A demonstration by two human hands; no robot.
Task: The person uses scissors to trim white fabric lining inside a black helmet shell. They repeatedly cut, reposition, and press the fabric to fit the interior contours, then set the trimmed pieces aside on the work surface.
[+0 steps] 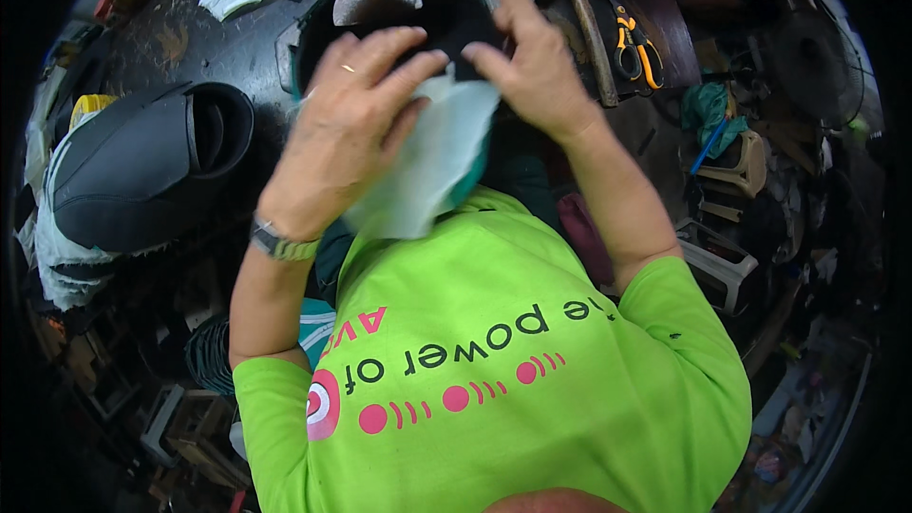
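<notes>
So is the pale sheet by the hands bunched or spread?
Mostly spread: the pale sheet shows as one broad flap near the green shirt; its underside is hidden.

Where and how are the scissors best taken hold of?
Probably by the orange-and-black handles of the scissors, with the right hand coming from the near, right side: the handles form their near, looped end, and a wooden shaft lies along their left.
</notes>
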